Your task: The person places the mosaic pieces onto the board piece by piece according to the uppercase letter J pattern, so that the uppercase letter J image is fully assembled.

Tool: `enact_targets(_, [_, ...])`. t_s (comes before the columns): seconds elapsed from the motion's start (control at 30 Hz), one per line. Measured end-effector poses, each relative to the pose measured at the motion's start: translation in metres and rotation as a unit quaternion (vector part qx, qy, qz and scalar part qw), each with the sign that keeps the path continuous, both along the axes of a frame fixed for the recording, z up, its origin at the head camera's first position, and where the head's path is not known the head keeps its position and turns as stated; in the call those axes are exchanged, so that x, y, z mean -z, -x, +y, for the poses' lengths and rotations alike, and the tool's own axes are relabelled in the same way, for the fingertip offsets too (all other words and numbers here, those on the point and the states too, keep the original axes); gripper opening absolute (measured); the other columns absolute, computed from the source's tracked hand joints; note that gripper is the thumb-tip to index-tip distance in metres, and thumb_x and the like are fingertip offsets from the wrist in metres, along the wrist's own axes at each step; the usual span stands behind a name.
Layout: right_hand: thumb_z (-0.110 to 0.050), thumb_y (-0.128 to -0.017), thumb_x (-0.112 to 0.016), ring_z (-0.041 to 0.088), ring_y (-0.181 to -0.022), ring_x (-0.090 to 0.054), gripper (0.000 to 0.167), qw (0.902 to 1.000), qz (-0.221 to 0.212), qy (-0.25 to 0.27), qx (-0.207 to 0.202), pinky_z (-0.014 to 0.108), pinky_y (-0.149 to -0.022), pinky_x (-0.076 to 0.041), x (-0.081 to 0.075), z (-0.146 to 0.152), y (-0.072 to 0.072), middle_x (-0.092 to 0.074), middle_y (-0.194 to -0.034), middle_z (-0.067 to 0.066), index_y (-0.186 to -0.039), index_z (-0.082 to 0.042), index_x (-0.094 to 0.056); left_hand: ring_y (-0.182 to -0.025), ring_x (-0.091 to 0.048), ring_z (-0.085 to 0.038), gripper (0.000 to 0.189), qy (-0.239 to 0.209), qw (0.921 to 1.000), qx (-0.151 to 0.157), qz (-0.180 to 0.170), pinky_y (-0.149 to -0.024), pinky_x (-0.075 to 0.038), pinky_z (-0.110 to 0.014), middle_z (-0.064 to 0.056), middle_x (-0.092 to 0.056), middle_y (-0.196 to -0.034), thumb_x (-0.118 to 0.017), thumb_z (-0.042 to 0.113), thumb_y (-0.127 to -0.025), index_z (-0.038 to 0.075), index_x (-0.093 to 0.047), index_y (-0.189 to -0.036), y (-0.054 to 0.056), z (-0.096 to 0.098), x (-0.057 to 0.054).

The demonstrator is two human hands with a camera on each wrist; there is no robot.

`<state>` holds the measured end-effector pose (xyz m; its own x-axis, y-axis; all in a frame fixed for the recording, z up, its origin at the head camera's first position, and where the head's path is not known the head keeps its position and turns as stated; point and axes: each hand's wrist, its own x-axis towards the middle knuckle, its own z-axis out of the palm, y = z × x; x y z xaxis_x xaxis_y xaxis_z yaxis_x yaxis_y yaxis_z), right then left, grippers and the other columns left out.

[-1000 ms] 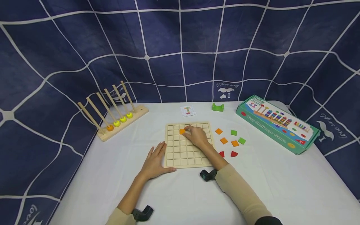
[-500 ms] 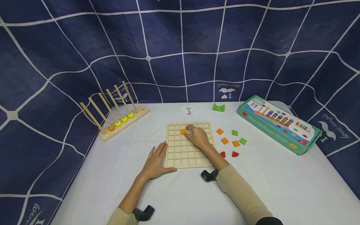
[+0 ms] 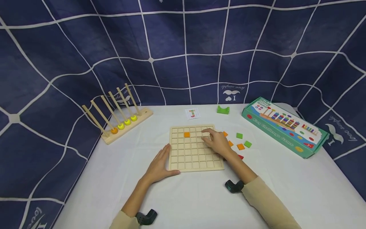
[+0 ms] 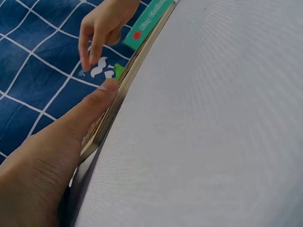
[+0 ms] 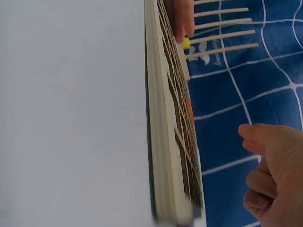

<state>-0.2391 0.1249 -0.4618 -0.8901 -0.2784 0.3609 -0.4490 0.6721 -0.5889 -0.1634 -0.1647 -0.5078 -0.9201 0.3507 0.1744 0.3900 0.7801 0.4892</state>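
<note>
A wooden grid board (image 3: 183,156) lies on the white table, with one orange square tile (image 3: 186,135) in a cell of its second row from the back. My left hand (image 3: 158,163) rests at the board's left front corner, fingers along the left side and thumb at the front edge. In the left wrist view the thumb (image 4: 94,106) touches the board's rim (image 4: 102,127). Over the right part of the board is my right hand (image 3: 218,143), thumb and index finger apart with nothing between them. The right wrist view shows its other fingers (image 5: 260,184) bent.
Right of the board lie orange tiles (image 3: 240,146), green tiles (image 3: 247,144) and a red piece (image 3: 241,156), some partly hidden by the right hand. Behind stand a pattern card (image 3: 193,114) and green holder (image 3: 223,110). A peg rack (image 3: 128,125) is left, a game box (image 3: 283,127) right.
My right hand has let go of the orange square tile and moved right and slightly toward me. The tile stays on the board. The left hand has kept its place.
</note>
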Motion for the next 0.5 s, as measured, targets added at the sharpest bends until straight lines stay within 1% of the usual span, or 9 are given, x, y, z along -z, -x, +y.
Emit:
enact_targets(0.1, [-0.025, -0.084, -0.069, 0.007, -0.039, -0.026, 0.033, 0.9999, 0.005, -0.005, 0.012, 0.023, -0.036, -0.025, -0.001, 0.023, -0.006, -0.034, -0.047, -0.005, -0.113, -0.010, -0.064, -0.138, -0.018, -0.026, 0.122, -0.008, 0.9999, 0.006, 0.007, -0.110, -0.018, -0.042, -0.012, -0.018, -0.152, -0.064, 0.075, -0.061, 0.005, -0.014, -0.148, 0.000, 0.000, 0.000])
enact_targets(0.27, [-0.024, -0.082, -0.071, 0.010, -0.042, -0.029, 0.034, 0.9987, 0.012, -0.017, 0.047, 0.025, -0.039, -0.025, 0.002, 0.062, -0.011, -0.035, -0.050, -0.004, -0.112, -0.010, -0.065, -0.138, -0.017, -0.023, 0.121, -0.003, 0.9997, 0.018, 0.014, -0.111, -0.015, -0.037, -0.013, -0.017, -0.152, -0.065, 0.073, -0.062, 0.003, -0.015, -0.147, 0.001, -0.001, -0.001])
enact_targets(0.37, [-0.025, -0.081, -0.072, 0.012, -0.043, -0.032, 0.035, 0.9969, 0.013, -0.025, 0.074, 0.026, -0.040, -0.026, 0.004, 0.084, -0.012, -0.036, -0.051, -0.003, -0.112, -0.010, -0.065, -0.139, -0.015, -0.022, 0.121, 0.002, 0.9996, 0.025, 0.014, -0.111, -0.012, -0.035, -0.012, -0.016, -0.152, -0.066, 0.073, -0.062, 0.001, -0.015, -0.147, 0.002, -0.001, -0.001])
enact_targets(0.5, [-0.025, -0.082, -0.071, 0.014, -0.042, -0.033, 0.036, 0.9937, 0.003, -0.028, 0.108, 0.026, -0.040, -0.026, 0.011, 0.110, -0.012, -0.036, -0.050, -0.002, -0.113, -0.008, -0.064, -0.139, -0.014, -0.021, 0.120, 0.007, 0.9994, 0.029, 0.017, -0.111, -0.012, -0.036, -0.012, -0.015, -0.153, -0.065, 0.072, -0.063, 0.000, -0.017, -0.146, 0.002, -0.001, 0.000])
